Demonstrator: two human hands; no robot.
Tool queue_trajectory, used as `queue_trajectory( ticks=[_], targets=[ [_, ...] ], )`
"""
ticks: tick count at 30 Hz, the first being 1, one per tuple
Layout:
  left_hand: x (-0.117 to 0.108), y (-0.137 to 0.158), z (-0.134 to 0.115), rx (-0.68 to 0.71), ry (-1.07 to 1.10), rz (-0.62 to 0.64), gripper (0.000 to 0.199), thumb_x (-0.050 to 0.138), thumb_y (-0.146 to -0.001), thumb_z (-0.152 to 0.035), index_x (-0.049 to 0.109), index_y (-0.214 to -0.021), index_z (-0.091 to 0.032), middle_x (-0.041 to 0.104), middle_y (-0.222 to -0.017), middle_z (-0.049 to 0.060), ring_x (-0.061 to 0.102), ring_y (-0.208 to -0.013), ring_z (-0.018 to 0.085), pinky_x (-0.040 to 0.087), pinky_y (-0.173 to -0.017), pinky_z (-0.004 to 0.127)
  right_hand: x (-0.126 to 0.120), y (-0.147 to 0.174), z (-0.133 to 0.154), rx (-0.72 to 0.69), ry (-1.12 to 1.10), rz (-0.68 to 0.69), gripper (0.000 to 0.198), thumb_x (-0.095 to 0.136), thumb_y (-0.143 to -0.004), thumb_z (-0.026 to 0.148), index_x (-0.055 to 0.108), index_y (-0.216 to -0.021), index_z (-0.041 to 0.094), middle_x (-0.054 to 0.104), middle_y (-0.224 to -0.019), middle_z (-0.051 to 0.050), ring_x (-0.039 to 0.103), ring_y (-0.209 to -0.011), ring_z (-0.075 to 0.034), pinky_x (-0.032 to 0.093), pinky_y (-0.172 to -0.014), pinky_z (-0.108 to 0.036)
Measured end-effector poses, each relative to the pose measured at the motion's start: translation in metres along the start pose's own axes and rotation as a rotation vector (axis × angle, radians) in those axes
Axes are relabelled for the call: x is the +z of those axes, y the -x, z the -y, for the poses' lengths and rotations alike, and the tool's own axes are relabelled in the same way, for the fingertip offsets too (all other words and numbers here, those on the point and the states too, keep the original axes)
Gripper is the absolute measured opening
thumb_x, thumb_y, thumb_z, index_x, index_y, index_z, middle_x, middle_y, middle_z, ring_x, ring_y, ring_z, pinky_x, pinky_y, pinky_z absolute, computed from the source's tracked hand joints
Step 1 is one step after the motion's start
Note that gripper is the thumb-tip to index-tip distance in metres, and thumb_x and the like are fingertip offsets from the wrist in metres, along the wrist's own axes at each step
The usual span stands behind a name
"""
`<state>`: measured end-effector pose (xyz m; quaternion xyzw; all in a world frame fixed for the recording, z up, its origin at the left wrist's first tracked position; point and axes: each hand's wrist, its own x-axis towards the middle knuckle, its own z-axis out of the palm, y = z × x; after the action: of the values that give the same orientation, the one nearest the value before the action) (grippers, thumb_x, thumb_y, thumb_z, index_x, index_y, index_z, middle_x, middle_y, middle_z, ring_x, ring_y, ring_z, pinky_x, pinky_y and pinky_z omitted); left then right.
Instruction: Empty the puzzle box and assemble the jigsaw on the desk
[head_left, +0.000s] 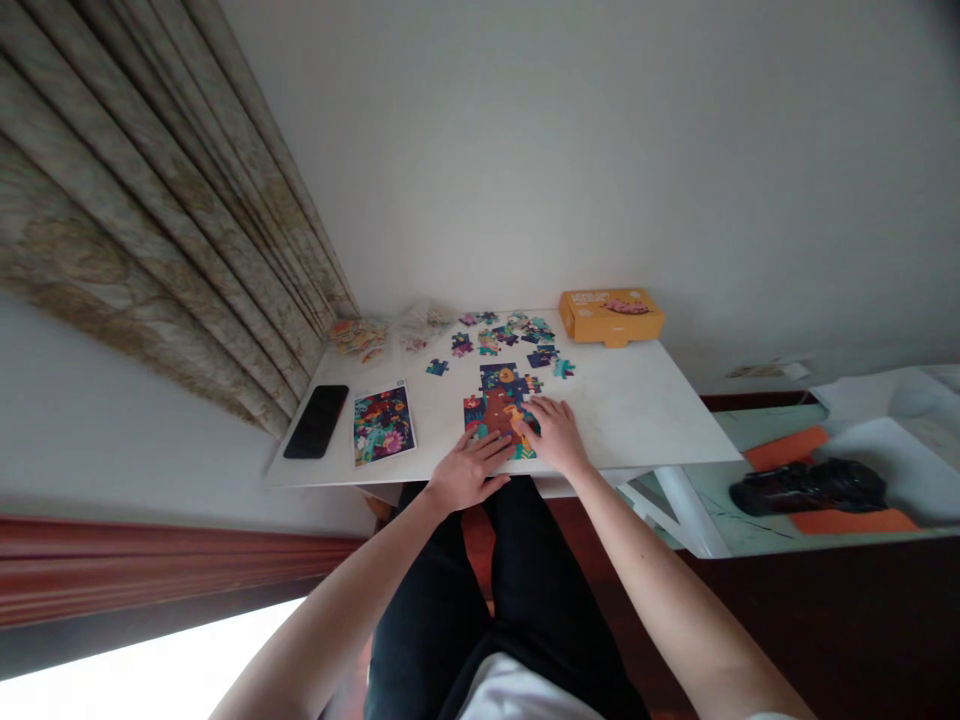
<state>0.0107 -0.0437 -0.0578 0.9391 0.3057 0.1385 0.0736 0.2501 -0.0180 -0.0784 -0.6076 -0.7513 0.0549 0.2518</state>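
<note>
A partly joined jigsaw puzzle [496, 408], with a brown figure on a dark, colourful ground, lies at the table's front edge. Across its lower left part rests my left hand [471, 470], palm down with the fingers spread. My right hand [553, 432] touches the puzzle's right side, its thumb and fingers apart and nothing visible held in them. Both hands cover some of the joined pieces. Behind the puzzle are scattered loose puzzle pieces [489, 343], with a single blue puzzle piece [437, 367] to the left. A printed picture card [384, 424] lies left of my left hand.
On the white table [637, 410] a black phone [316, 422] lies at the left edge. Clear bags of pieces [417, 326] sit at the back left, and a yellow box [613, 316] stands at the back right. A lower glass shelf [720, 425] holds a dark object [810, 487].
</note>
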Motion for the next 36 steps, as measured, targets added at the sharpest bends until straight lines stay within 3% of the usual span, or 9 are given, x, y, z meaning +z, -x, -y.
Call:
queue_trajectory(
  ticks=[6,10,13,16,28,32,36],
  targets=[
    [-0.003,-0.004,0.008,0.008,0.004,-0.009,0.043,0.048,-0.108,-0.039,0.059,-0.149,-0.034,0.060,-0.154,0.006,0.051,-0.147,0.024,0.028,-0.129,0.052,-0.002,0.000,0.002,-0.001,-0.004,-0.008,0.036,0.051,-0.103,0.039,0.069,-0.131,0.024,0.067,-0.142,-0.015,0.057,-0.134,-0.032,0.033,-0.119,-0.057],
    [-0.006,-0.007,0.029,-0.117,-0.033,-0.028,0.049,0.051,-0.106,-0.044,0.055,-0.153,-0.029,0.052,-0.160,0.010,0.047,-0.150,0.028,0.031,-0.127,0.056,-0.002,0.000,0.003,0.003,-0.016,-0.008,0.036,0.050,-0.104,0.040,0.069,-0.130,0.025,0.066,-0.142,-0.014,0.056,-0.135,-0.032,0.033,-0.119,-0.058],
    [-0.005,-0.008,0.047,-0.203,-0.046,-0.020,0.054,0.056,-0.103,-0.048,0.056,-0.152,-0.027,0.052,-0.160,0.012,0.048,-0.149,0.030,0.030,-0.127,0.057,0.001,0.000,0.002,0.060,0.014,-0.022,0.034,0.050,-0.104,0.040,0.070,-0.129,0.026,0.065,-0.145,-0.014,0.054,-0.138,-0.033,0.031,-0.119,-0.064],
    [-0.001,-0.010,0.058,-0.197,-0.043,-0.008,0.054,0.058,-0.101,-0.049,0.058,-0.151,-0.027,0.055,-0.158,0.012,0.049,-0.148,0.029,0.029,-0.127,0.057,0.004,-0.001,-0.001,0.142,0.061,-0.046,0.035,0.049,-0.104,0.039,0.069,-0.129,0.026,0.062,-0.148,-0.015,0.052,-0.139,-0.036,0.029,-0.118,-0.070],
    [-0.001,-0.016,0.060,-0.264,0.024,-0.020,0.046,0.049,-0.104,-0.038,0.060,-0.148,-0.027,0.051,-0.162,0.008,0.044,-0.152,0.029,0.029,-0.127,0.060,0.006,0.002,-0.004,0.105,0.008,-0.056,0.033,0.051,-0.104,0.044,0.072,-0.122,0.026,0.066,-0.141,-0.014,0.053,-0.137,-0.033,0.028,-0.118,-0.067],
    [-0.001,-0.016,0.059,-0.275,0.049,-0.031,0.046,0.052,-0.103,-0.036,0.062,-0.146,-0.025,0.052,-0.160,0.010,0.045,-0.152,0.030,0.031,-0.127,0.061,0.006,-0.023,-0.010,0.099,-0.050,-0.074,0.032,0.053,-0.103,0.046,0.075,-0.112,0.024,0.069,-0.133,-0.013,0.058,-0.130,-0.031,0.035,-0.117,-0.058],
    [0.001,-0.016,0.058,-0.288,0.054,-0.059,0.044,0.057,-0.101,-0.034,0.064,-0.143,-0.026,0.055,-0.158,0.010,0.047,-0.150,0.029,0.032,-0.126,0.060,0.011,-0.079,-0.010,0.067,-0.080,-0.032,0.030,0.057,-0.102,0.042,0.075,-0.113,0.020,0.073,-0.122,-0.013,0.064,-0.120,-0.028,0.047,-0.108,-0.041]
  ],
)
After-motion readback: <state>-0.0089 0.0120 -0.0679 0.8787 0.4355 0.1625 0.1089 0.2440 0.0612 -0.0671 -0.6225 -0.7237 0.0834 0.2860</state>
